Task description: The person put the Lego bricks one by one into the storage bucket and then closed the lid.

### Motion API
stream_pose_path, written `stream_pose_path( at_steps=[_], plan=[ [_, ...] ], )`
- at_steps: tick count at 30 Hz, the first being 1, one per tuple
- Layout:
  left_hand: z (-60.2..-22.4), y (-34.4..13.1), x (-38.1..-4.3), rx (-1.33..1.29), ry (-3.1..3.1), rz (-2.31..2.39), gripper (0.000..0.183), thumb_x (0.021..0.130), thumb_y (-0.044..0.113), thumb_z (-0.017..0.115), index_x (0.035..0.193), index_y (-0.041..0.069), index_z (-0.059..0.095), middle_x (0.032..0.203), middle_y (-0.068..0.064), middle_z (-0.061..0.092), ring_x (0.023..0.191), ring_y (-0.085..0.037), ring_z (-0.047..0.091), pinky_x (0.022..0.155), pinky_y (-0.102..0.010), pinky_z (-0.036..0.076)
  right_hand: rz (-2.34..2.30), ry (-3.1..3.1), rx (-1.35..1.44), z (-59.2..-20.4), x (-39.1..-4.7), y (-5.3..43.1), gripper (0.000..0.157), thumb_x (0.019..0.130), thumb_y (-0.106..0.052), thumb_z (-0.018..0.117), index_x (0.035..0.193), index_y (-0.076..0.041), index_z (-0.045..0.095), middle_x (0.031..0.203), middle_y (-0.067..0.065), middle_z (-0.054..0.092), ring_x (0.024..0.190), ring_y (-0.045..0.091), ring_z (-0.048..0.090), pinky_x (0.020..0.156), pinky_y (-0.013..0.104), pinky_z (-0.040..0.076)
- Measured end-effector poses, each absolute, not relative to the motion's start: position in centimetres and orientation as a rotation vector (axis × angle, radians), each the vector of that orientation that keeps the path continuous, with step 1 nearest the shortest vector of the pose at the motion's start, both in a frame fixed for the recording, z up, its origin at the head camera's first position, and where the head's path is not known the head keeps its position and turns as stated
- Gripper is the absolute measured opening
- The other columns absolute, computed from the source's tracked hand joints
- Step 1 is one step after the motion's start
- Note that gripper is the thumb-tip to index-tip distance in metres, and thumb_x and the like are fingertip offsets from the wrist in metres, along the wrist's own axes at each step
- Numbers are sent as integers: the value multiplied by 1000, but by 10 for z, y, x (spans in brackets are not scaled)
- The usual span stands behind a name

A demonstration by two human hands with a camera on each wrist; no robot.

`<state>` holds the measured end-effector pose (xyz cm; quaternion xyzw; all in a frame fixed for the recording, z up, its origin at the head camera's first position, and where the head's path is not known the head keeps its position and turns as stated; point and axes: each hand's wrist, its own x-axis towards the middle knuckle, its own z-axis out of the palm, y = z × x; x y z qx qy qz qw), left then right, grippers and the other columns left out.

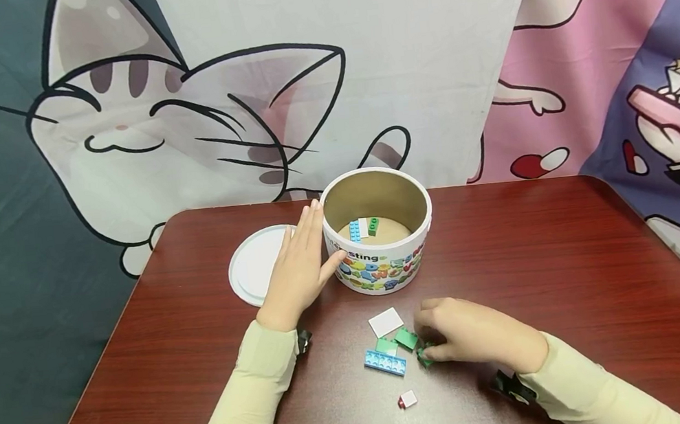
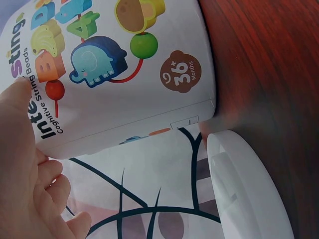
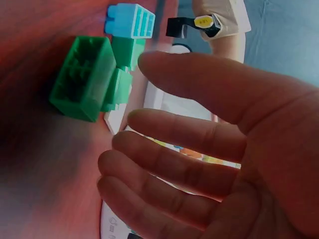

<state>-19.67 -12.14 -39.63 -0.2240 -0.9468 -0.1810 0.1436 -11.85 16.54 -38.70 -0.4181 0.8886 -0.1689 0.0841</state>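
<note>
My left hand rests with straight fingers against the side of a white printed bucket; in the left wrist view its thumb touches the printed wall. Over the table, my right hand hangs beside a green building brick, its fingers loosely bent. The right wrist view shows that green brick, hollow side visible, just past the thumb tip, with nothing pinched. Close by lie two more green bricks, a white flat piece and a long blue brick.
A white round lid lies left of the bucket, partly behind the left hand. Inside the bucket are a few bricks, blue, white and green. A small white-and-red piece lies nearer on the brown table. Behind hangs a cartoon-printed cloth.
</note>
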Motion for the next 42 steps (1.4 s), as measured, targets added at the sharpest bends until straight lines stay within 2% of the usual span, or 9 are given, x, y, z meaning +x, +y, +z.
stream_pose_path(
  at_steps=[4,14,27,38,42],
  plan=[
    [-397,-122,-197,-646,-2727,-523,85,103,47,53,162,3,11,170,-8,12,156,-22,10,123,-52,13,-510,2645,-1253,-390,-114,165,16,79,-18,84,85,-14,70,81,-8,59,73,2,55,65,24,51],
    [-397,-121,-197,-644,-2725,-521,84,103,47,53,162,3,12,170,-9,12,156,-23,11,123,-53,14,-475,2651,-1216,-397,-109,162,21,76,-21,87,84,-16,68,79,-10,56,67,-1,49,61,22,47],
    [-397,-121,-197,-652,-2706,-527,85,103,46,54,162,2,12,170,-9,13,156,-22,12,123,-54,15,-514,2673,-1243,-397,-111,164,17,78,-16,83,84,-13,68,79,-8,56,67,0,47,60,21,46],
    [-397,-121,-197,-642,-2729,-522,85,103,48,53,162,3,11,170,-8,12,156,-20,10,123,-53,14,-745,2697,-1218,-392,-119,167,17,82,-17,83,87,-14,67,80,-9,52,70,1,45,60,19,43],
    [-397,-121,-197,-641,-2726,-526,85,103,47,53,163,3,11,170,-8,12,156,-20,9,122,-54,15,-852,2734,-1215,-388,-121,165,17,83,-17,84,88,-15,67,80,-8,53,69,6,49,60,19,44]
  ],
)
